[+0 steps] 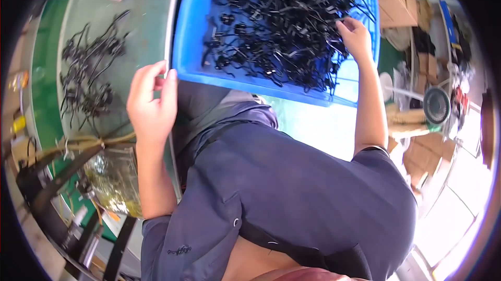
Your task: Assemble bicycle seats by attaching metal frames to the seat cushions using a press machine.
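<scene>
Two groups of black strips (pixel 282 25), the larger inside the blue bin (pixel 189 30)

Your right hand (pixel 357 41) is over the bin's right part, fingertips at the strips; thumb and forefinger are close together, but I cannot tell if they pinch one. Your left hand (pixel 151 95) is just beside the bin's near left corner, fingers bent; whether they grip something small, I cannot tell. The smaller group (pixel 98 101) lies left of the bin, on the table (pixel 148 25). The work seems partly done, as both places have strips; which group is finished, I cannot judge.
</scene>
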`<action>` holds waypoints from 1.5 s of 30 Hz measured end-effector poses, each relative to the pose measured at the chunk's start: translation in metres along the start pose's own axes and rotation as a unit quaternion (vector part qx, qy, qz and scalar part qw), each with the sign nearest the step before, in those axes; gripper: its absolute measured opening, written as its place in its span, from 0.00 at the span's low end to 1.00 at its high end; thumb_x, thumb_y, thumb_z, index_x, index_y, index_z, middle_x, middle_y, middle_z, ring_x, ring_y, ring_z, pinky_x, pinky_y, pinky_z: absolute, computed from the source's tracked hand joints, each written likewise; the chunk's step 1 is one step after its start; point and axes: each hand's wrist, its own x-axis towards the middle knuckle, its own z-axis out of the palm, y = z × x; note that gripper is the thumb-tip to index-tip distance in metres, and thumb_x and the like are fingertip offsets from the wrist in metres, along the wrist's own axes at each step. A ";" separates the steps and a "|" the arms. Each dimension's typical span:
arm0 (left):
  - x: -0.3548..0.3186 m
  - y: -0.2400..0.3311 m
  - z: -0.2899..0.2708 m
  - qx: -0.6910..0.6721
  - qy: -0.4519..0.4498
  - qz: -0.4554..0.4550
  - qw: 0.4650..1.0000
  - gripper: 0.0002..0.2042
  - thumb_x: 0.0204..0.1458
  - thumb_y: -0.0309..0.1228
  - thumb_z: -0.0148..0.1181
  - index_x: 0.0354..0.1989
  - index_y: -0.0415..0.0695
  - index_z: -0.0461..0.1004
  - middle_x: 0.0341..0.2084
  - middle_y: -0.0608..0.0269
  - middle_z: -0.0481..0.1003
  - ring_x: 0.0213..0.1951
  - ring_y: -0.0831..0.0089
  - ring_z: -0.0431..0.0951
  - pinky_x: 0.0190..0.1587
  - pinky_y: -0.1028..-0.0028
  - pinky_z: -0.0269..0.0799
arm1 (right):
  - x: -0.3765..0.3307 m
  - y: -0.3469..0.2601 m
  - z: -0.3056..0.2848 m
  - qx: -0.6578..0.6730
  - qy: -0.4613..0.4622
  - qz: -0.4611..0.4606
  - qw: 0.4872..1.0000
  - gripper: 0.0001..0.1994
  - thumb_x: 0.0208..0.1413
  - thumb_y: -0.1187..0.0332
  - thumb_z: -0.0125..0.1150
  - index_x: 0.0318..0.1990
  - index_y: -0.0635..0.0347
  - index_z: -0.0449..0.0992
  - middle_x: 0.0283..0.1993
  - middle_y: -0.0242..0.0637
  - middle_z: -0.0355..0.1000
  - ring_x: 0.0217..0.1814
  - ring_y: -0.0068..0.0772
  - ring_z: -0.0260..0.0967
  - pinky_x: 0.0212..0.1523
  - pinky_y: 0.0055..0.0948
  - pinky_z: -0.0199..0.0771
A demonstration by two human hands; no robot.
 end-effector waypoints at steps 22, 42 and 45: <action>0.077 0.047 0.354 -0.502 -0.328 -0.680 0.423 0.53 0.69 0.68 0.43 0.84 0.35 0.32 0.82 0.31 0.39 0.78 0.24 0.51 0.71 0.23 0.58 | 0.000 0.109 0.040 0.373 0.001 0.435 0.820 0.51 0.64 0.33 0.62 0.81 0.66 0.59 0.83 0.49 0.59 0.81 0.50 0.59 0.80 0.52 0.53; 0.061 0.040 0.413 -0.521 -0.339 -0.630 0.465 0.30 0.68 0.43 0.49 0.71 0.33 0.58 0.73 0.36 0.56 0.74 0.20 0.54 0.68 0.22 0.62 | 0.007 0.117 0.068 0.506 -0.105 0.300 0.802 0.33 0.64 0.55 0.76 0.69 0.62 0.72 0.56 0.42 0.82 0.53 0.38 0.83 0.55 0.37 0.85; 0.055 0.057 0.411 -0.511 -0.336 -0.622 0.489 0.27 0.68 0.40 0.46 0.70 0.35 0.61 0.68 0.39 0.62 0.72 0.21 0.59 0.66 0.22 0.65 | 0.002 0.120 0.064 0.480 -0.089 0.308 0.816 0.30 0.64 0.58 0.75 0.68 0.64 0.73 0.54 0.42 0.83 0.52 0.38 0.84 0.51 0.37 0.86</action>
